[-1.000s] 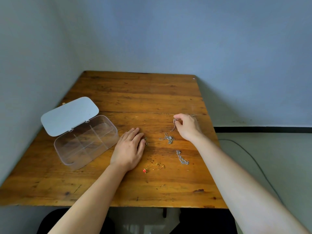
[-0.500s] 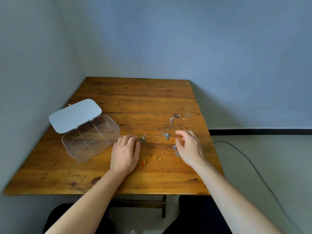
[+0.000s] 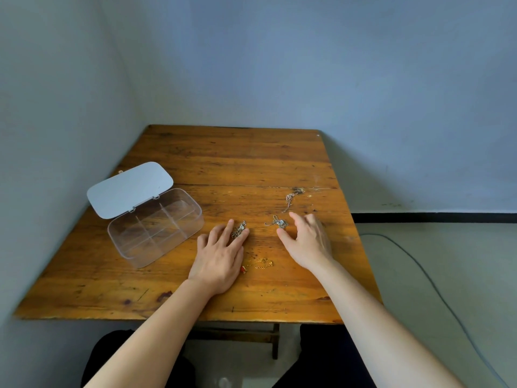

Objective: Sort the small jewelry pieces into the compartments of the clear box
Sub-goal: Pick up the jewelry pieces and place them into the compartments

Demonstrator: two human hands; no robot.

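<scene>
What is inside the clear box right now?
The clear box sits open on the table with its lid flipped back. Only dividers show through its walls; the compartments look empty. The jewelry pieces lie outside on the wood, near both hands.

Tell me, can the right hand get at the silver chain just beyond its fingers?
Probably yes: the right hand is open beside the silver chain, fingertips almost at it, with nothing lying between them.

Right hand [image 3: 307, 242]: left the far silver chain [image 3: 290, 199] lying on the brown wooden table [image 3: 237, 161], drew back nearer, fingers spread beside the tangled silver chain [image 3: 278, 222]. The nearer silver chain went out of sight beneath that hand.
</scene>
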